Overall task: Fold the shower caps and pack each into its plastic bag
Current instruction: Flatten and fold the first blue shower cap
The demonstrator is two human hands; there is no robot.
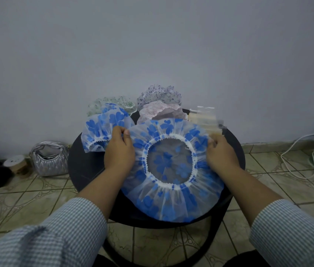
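Observation:
A white shower cap with blue flowers [171, 197] lies spread on the round black table [83, 166], its elastic opening facing up. My left hand [119, 151] pinches its left frill edge and my right hand [219, 153] pinches the right edge. A second blue-flowered cap [102, 128] sits at the table's back left. Behind are a green-patterned cap [110, 104], a pink one [160, 110] and a purple-printed one [158, 94]. A stack of clear plastic bags [204, 117] lies at the back right.
A silver quilted handbag [49, 159] and a roll of tape [15, 163] stand on the tiled floor to the left. A white cable [296, 160] trails on the floor at the right. A grey wall rises just behind the table.

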